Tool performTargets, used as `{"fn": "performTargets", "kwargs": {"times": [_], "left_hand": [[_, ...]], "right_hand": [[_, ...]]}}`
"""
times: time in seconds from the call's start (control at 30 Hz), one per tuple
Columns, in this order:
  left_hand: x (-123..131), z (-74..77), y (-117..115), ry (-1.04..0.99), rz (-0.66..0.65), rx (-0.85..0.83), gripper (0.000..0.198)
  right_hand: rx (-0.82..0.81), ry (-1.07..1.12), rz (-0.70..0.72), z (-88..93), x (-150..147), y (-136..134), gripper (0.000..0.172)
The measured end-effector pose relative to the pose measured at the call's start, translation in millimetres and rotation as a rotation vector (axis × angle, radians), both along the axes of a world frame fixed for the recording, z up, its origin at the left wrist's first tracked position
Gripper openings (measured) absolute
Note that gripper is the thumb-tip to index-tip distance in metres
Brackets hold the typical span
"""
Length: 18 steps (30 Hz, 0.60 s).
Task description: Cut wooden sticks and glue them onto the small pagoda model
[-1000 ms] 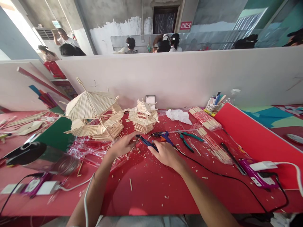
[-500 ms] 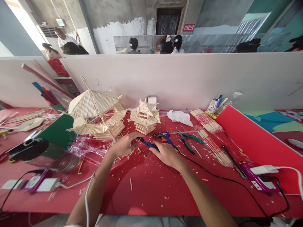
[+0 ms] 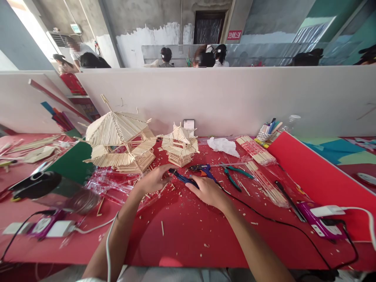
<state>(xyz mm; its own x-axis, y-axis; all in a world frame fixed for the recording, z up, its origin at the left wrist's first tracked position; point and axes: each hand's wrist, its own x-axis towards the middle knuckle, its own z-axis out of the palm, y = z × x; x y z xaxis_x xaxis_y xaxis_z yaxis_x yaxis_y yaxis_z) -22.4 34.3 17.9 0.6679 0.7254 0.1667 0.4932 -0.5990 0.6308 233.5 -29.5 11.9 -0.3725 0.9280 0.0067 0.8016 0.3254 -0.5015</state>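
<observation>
My right hand (image 3: 208, 190) is closed around the handles of dark blue pliers (image 3: 184, 179), whose head points left. My left hand (image 3: 155, 179) is at the head of the pliers, its fingers curled together; whatever it may pinch is hidden or too small to make out. Just behind the hands stands a small pavilion model (image 3: 179, 145) built of thin wooden sticks. A larger stick pavilion (image 3: 117, 141) with a wide pointed roof is to its left. Beyond my right hand lies a blue glue gun (image 3: 205, 170), its black cord running to the right.
Green-handled pliers (image 3: 233, 178), crumpled white paper (image 3: 223, 146) and bagged sticks (image 3: 266, 184) lie to the right. A purple power strip (image 3: 320, 223) is near the right edge. On the left are a clear jar (image 3: 82, 200) and plastic wrap (image 3: 108, 182). Wood scraps litter the red table (image 3: 182, 235).
Both hands and the pliers stay almost exactly where they were. The view has shifted very slightly. In the background, a person in white has moved a little.
</observation>
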Motion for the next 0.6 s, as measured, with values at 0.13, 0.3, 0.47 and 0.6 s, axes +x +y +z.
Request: {"fn": "performTargets", "kwargs": {"times": [0.13,0.3,0.47,0.6], "left_hand": [[0.2,-0.1,0.1,0.000,-0.009,0.002,0.051],[0.1,-0.5,0.4,-0.005,-0.029,0.028,0.050],[0.6,-1.0,-0.4,-0.031,-0.064,0.061,0.050],[1.5,0.5,-1.4,-0.045,-0.081,0.100,0.046]], "right_hand": [[-0.001,-0.008,0.003,0.3,0.1,0.5,0.040],[0.009,-0.055,-0.009,-1.0,-0.5,0.6,0.040],[0.064,-0.169,-0.029,0.5,-4.1,-0.8,0.041],[0.099,-0.285,-0.051,1.4,-8.2,-1.1,0.044]]}}
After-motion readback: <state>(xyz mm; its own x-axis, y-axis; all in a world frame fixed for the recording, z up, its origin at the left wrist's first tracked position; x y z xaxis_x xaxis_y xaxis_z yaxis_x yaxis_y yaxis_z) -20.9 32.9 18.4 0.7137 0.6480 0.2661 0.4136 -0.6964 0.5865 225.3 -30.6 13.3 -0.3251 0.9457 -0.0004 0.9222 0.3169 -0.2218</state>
